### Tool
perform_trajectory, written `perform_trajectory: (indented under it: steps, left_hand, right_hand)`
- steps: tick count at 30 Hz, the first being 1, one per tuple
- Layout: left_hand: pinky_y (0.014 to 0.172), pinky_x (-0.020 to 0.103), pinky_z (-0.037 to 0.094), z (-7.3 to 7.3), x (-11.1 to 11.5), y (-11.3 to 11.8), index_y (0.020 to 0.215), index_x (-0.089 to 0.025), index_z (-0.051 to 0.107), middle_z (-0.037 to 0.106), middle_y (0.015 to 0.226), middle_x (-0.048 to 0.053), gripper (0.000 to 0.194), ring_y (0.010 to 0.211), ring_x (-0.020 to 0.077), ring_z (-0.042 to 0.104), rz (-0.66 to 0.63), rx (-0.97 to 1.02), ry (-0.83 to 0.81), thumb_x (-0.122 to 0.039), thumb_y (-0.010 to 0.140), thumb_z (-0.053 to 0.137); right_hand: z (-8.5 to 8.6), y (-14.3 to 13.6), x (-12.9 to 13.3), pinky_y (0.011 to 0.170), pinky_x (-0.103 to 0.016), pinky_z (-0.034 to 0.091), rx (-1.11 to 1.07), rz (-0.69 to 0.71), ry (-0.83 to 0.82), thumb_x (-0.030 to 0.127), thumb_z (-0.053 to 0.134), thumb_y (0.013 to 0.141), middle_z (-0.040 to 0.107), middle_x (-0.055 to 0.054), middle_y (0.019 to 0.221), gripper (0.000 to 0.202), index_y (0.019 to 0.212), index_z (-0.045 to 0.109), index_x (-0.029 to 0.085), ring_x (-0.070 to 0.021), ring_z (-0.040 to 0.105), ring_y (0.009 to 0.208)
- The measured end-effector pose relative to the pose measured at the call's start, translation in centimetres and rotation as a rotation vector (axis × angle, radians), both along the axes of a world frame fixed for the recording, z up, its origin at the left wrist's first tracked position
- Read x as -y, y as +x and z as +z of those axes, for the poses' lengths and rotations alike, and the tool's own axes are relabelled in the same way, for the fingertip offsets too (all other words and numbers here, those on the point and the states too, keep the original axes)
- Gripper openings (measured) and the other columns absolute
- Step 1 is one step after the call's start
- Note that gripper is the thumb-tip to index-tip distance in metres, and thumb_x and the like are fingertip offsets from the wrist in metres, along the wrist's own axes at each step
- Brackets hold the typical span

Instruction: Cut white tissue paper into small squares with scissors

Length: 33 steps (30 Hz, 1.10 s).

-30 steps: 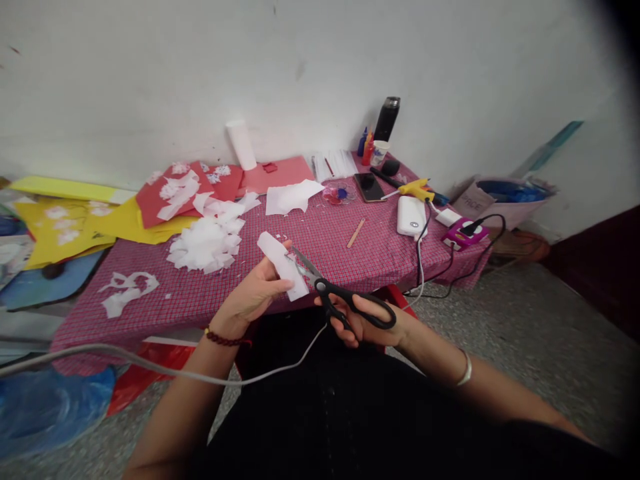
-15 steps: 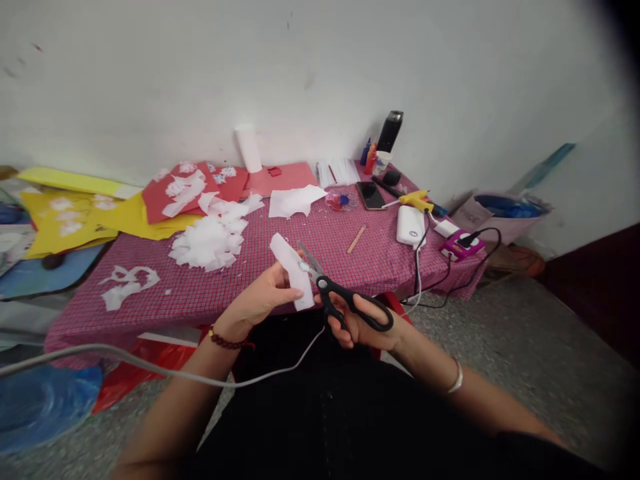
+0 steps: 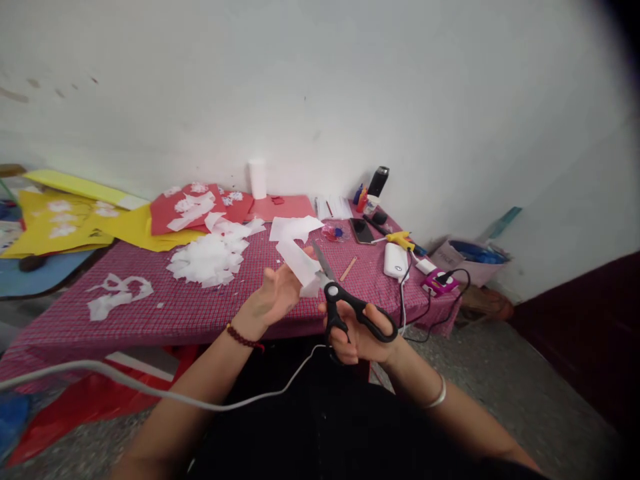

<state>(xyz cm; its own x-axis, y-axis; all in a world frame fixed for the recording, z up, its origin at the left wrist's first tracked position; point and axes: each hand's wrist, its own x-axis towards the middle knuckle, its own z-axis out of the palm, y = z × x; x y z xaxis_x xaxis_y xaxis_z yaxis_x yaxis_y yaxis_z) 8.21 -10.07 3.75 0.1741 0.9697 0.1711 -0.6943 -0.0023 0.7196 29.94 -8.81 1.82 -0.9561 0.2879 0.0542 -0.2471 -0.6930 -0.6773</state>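
Observation:
Black-handled scissors [image 3: 360,310] are in my right hand [image 3: 363,333], its fingers through the handle loops. Their blades are parted and point up and left, against a strip of white paper [image 3: 299,263]. Under and behind this strip lie the fingers of my left hand [image 3: 280,293], palm up. Its thumb is lifted away from the paper, and a fingertip shows past the strip's upper edge. Another white paper piece [image 3: 296,229] lies on the table just beyond. A heap of cut white paper pieces [image 3: 210,257] is left of my hands.
A checked cloth [image 3: 195,307] covers the table. Red sheets [image 3: 285,208] and yellow sheets [image 3: 133,223] lie along the back. On the right are a wooden stick [image 3: 349,269], phone [image 3: 361,231], yellow glue gun [image 3: 400,240], white box [image 3: 395,261] and purple power strip [image 3: 440,283]. A white cable [image 3: 210,405] crosses before me.
My left thumb has come off the paper strip and the left hand has opened. The strip now slants more to the right against the blades. The view has shifted.

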Motion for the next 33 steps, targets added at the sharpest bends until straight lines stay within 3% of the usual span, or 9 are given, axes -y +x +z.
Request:
perform_trajectory:
  steps: [2,5,11,15,17,19,25,29,33]
  left_hand:
    - [0.094,0.039,0.049,1.0,-0.8,0.2,0.122,-0.017,0.065,0.067,0.124,0.014,0.090,0.120,0.0308,0.058,0.015,0.107,-0.025,-0.085,0.063,0.060]
    - [0.092,0.041,0.050,2.2,-1.5,0.5,0.116,-0.014,0.067,0.071,0.115,0.015,0.088,0.118,0.0323,0.060,-0.003,0.163,-0.050,-0.087,0.070,0.049]
    - [0.085,0.037,0.053,2.8,-1.0,1.0,0.096,-0.014,0.072,0.074,0.098,0.012,0.072,0.109,0.0301,0.065,0.034,0.168,-0.026,-0.080,0.068,0.061]
    - [0.083,0.032,0.053,2.6,-0.8,1.7,0.092,-0.018,0.071,0.074,0.088,0.003,0.041,0.091,0.0214,0.069,0.124,0.145,0.020,-0.043,0.062,0.087]
    - [0.083,0.031,0.052,2.4,-0.9,2.1,0.089,-0.020,0.071,0.073,0.084,0.000,0.032,0.085,0.0181,0.069,0.178,0.139,0.020,-0.025,0.061,0.087]
    - [0.080,0.031,0.052,2.3,-1.2,2.6,0.086,-0.019,0.070,0.073,0.080,-0.001,0.028,0.078,0.0165,0.068,0.220,0.141,-0.007,-0.019,0.062,0.085]
    - [0.061,0.025,0.048,2.7,-1.3,3.0,0.078,-0.017,0.068,0.068,0.069,-0.004,0.027,0.058,0.0094,0.060,0.197,0.169,-0.111,-0.018,0.058,0.087]
    - [0.066,0.024,0.051,2.5,-1.0,2.8,0.077,-0.017,0.068,0.069,0.070,-0.004,0.029,0.063,0.0097,0.063,0.144,0.170,-0.163,-0.020,0.057,0.089]
    - [0.067,0.024,0.051,2.1,-0.8,2.5,0.074,-0.016,0.069,0.071,0.071,-0.002,0.025,0.064,0.0105,0.063,0.255,0.083,-0.146,-0.026,0.061,0.088]
  right_hand:
    - [0.3,0.2,-0.1,0.051,-0.025,0.032,0.011,-0.007,-0.007,0.067,0.066,0.079,0.059,0.002,0.078,0.067,0.125,0.052,0.021,-0.0095,0.045,0.055]
    - [0.5,0.3,-0.3,0.050,-0.025,0.029,0.040,-0.040,0.008,0.071,0.066,0.076,0.057,0.003,0.076,0.074,0.129,0.048,0.023,-0.0081,0.041,0.053]
    - [0.6,0.3,-0.4,0.049,-0.025,0.027,0.065,-0.085,0.019,0.072,0.068,0.073,0.056,0.004,0.073,0.077,0.129,0.048,0.024,-0.0075,0.038,0.051]
    - [0.7,0.1,-0.4,0.049,-0.024,0.027,0.024,-0.071,-0.004,0.070,0.066,0.076,0.058,0.003,0.074,0.073,0.129,0.049,0.023,-0.0079,0.039,0.052]
    - [0.5,0.1,-0.3,0.049,-0.024,0.025,0.014,-0.066,-0.007,0.071,0.065,0.077,0.058,0.003,0.075,0.072,0.128,0.049,0.023,-0.0077,0.039,0.051]
    - [0.4,0.1,-0.2,0.049,-0.024,0.025,0.023,-0.070,-0.006,0.072,0.065,0.076,0.057,0.004,0.074,0.074,0.129,0.048,0.023,-0.0075,0.038,0.051]
    - [-0.5,0.0,0.2,0.048,-0.024,0.026,-0.003,-0.045,-0.045,0.072,0.066,0.075,0.057,0.004,0.074,0.080,0.134,0.044,0.022,-0.0076,0.039,0.051]
    - [-0.8,-0.1,0.3,0.048,-0.024,0.026,-0.063,0.004,-0.050,0.071,0.066,0.076,0.058,0.003,0.076,0.076,0.131,0.047,0.022,-0.0076,0.040,0.050]
    - [-0.7,0.0,0.4,0.051,-0.025,0.031,-0.015,-0.035,-0.016,0.070,0.067,0.076,0.060,0.001,0.078,0.078,0.132,0.047,0.020,-0.0091,0.043,0.055]
